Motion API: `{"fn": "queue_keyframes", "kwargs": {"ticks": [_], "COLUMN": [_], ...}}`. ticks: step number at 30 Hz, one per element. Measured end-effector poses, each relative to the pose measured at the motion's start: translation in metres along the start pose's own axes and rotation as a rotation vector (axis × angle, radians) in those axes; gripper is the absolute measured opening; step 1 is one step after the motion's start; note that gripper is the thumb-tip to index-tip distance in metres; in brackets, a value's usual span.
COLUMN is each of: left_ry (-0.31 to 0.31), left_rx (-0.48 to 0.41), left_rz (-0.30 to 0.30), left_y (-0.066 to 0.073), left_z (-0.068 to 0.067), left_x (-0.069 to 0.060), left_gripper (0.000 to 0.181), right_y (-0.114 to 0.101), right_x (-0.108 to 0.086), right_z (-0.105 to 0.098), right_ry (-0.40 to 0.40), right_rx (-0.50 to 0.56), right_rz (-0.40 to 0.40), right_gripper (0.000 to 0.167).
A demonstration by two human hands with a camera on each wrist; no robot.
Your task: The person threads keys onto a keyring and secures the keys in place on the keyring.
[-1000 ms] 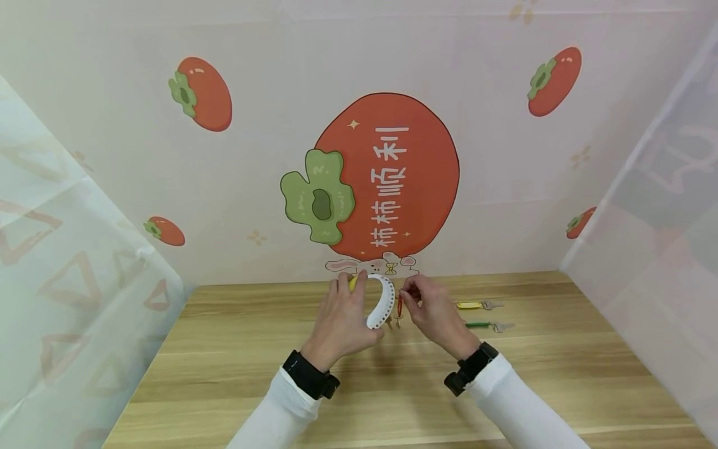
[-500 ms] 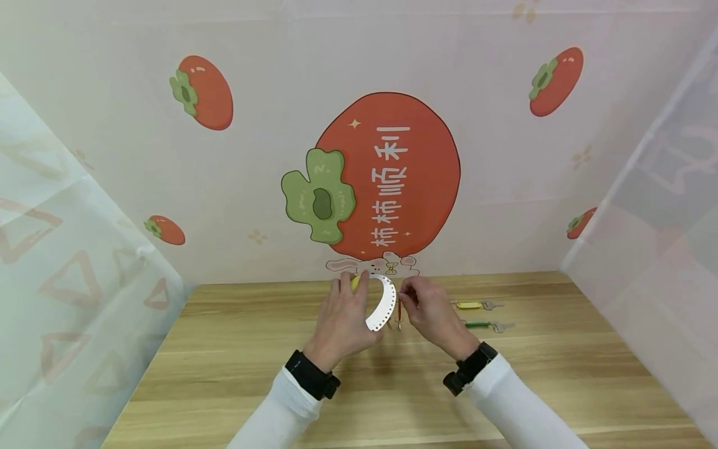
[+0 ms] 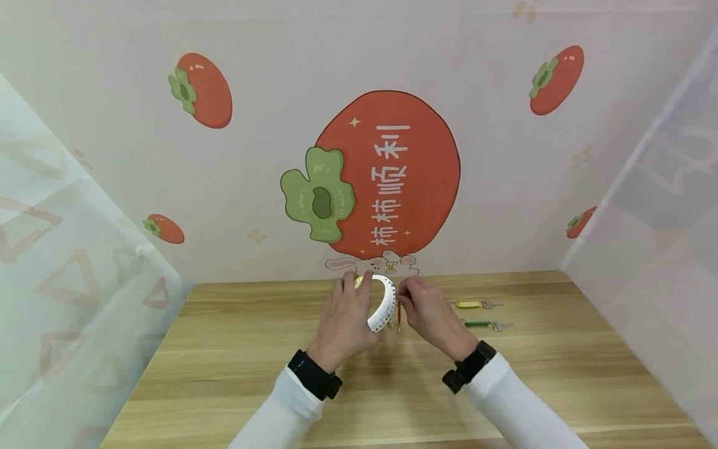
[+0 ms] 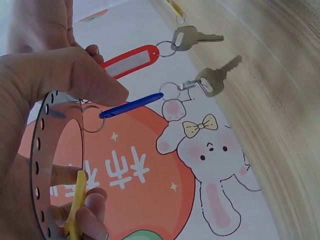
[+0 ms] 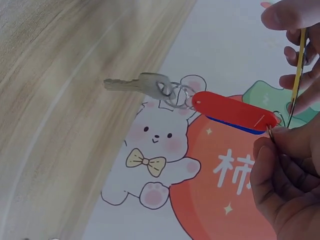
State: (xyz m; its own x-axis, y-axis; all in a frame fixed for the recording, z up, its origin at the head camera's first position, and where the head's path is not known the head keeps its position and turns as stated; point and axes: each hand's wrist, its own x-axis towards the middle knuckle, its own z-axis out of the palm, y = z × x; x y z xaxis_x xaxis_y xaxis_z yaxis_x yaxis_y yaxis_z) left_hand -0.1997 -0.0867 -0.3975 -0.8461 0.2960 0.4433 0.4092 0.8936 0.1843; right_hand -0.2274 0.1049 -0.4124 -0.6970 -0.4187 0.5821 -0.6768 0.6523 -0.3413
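My left hand [image 3: 344, 321] grips a white curved band with holes along its edge [image 3: 384, 312]; a yellow piece [image 4: 76, 205] shows by its fingers in the left wrist view. A blue tag [image 4: 131, 106] with a key [image 4: 214, 80] hangs by a ring from the band. With thumb and fingertips my right hand [image 3: 437, 317] pinches the ring at the end of a red tag [image 5: 232, 111], close beside the band. Another key [image 5: 147, 85] hangs from the far end of the red tag, and the blue tag lies partly behind the red one.
On the wooden table [image 3: 252, 374], right of my right hand, lie a yellow tag with a key [image 3: 470, 304] and a green tag with a key [image 3: 479, 324]. Behind the table stands a printed backdrop [image 3: 387, 174]; sheets hang at both sides.
The white band has turned slightly in my left hand, its holed edge facing the camera more. My right hand has shifted slightly left toward the band, the red tag still hanging from its fingertips.
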Motion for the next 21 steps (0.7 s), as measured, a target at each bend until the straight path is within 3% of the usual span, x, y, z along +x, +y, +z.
{"fn": "queue_keyframes", "kwargs": {"ticks": [4,9,16,21], "left_ry": [-0.005,-0.007,-0.036,-0.074], "left_rx": [0.031,0.043,-0.043,-0.086], "left_rz": [0.013,0.024,0.004,-0.029], "left_y": [0.0006,0.0014,0.0023,0.0035], "left_z": [0.0022,0.0033,0.003,0.0007], "left_x": [0.0008,0.0003,-0.0005,-0.0002], "left_gripper": [0.111,0.108,0.105,0.106], "right_y": [-0.0015,-0.004,-0.0057,-0.0071], "right_x": [-0.0004,-0.0002,0.0015,0.0017], "right_z": [-0.0008,-0.0021,-0.0061,-0.0085], "right_ry": [-0.024,-0.041,-0.037,-0.036], "right_rx": [-0.056,-0.131,-0.074,-0.202], "right_rz": [0.011,-0.03,0.003,-0.125], "right_gripper": [0.014,0.014,0.013,0.016]}}
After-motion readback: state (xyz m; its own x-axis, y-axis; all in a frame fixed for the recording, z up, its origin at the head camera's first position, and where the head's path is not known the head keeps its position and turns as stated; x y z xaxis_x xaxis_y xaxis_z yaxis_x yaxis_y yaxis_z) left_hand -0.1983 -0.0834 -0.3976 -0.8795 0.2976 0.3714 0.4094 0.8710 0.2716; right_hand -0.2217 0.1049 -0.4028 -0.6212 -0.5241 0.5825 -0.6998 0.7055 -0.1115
